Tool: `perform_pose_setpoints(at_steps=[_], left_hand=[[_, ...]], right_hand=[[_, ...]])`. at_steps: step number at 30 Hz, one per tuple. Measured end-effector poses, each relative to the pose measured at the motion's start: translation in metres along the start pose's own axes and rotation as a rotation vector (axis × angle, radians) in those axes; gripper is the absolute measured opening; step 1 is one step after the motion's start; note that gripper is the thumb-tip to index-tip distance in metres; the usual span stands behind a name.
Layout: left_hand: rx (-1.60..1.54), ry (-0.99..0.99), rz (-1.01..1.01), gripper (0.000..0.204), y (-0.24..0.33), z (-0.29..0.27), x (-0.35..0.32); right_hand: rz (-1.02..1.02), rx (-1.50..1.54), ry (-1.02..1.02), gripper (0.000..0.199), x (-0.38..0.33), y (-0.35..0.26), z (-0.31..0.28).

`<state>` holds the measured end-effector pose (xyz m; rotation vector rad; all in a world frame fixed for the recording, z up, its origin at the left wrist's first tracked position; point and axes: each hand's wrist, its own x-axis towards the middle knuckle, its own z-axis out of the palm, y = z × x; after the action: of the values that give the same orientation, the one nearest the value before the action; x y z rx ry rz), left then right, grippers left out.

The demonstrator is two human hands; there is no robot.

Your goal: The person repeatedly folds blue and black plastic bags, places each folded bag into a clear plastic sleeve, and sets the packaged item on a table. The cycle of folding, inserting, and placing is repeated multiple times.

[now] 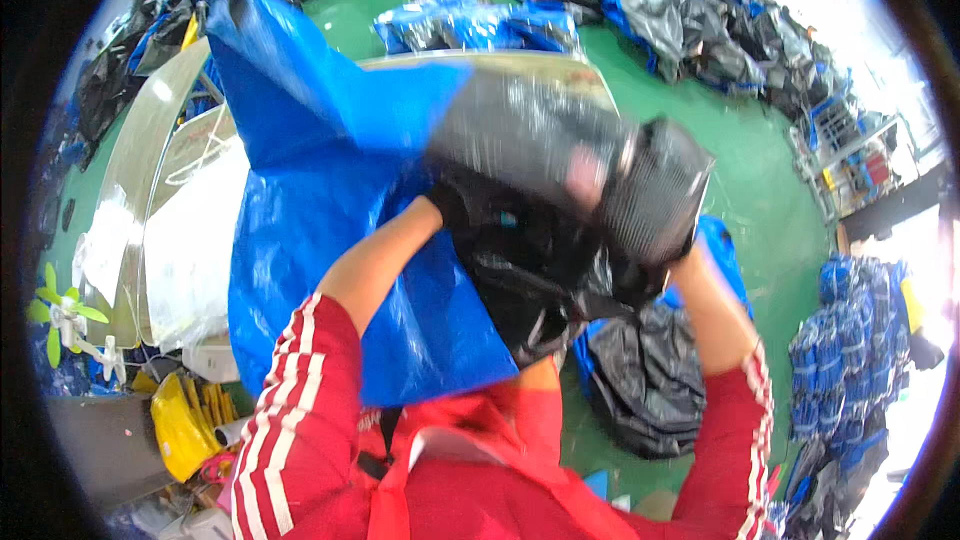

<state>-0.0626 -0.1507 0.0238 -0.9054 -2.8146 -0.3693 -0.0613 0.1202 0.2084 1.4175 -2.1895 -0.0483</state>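
Both hands clutch a black bundle [560,190]: left hand [445,202] at nine o'clock, right hand [655,270] at five, over a blue bag [320,190].

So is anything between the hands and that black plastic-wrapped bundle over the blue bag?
Nothing visible. Both hands are already on the black plastic-wrapped bundle: the left hand is buried in its black folds, and the right hand is hidden behind its ribbed end. The blue bag lies directly beneath, on the table.
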Motion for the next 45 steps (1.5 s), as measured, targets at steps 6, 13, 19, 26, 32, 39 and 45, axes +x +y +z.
perform_pose_setpoints(at_steps=[6,13,19,26,32,39,45], left_hand=[[0.032,-0.018,-0.388,0.053,0.004,-0.055,-0.197],[0.433,0.014,-1.237,0.053,0.063,-0.095,-0.458],[0.103,0.351,-1.509,0.053,0.061,-0.044,-0.501],[-0.253,0.376,-1.522,0.053,0.045,-0.044,-0.552],[-0.858,0.933,-1.207,0.055,0.011,-0.169,-0.473],[-0.044,0.031,-0.136,0.061,0.082,-0.200,-0.155],[0.256,-0.238,-0.028,0.076,0.084,-0.043,-0.027]], right_hand=[[0.088,0.448,-0.559,0.053,-0.127,-0.037,0.084],[0.277,0.967,-0.654,0.048,-0.140,-0.025,0.092],[0.039,0.331,-0.677,0.041,-0.152,-0.019,0.100],[0.064,0.379,-0.499,0.037,-0.175,-0.017,0.130],[0.034,0.397,-0.554,0.025,-0.133,-0.013,0.082],[-0.092,0.380,-0.525,0.030,-0.097,-0.042,0.047],[0.030,0.472,-0.131,0.051,-0.148,-0.035,0.047]])
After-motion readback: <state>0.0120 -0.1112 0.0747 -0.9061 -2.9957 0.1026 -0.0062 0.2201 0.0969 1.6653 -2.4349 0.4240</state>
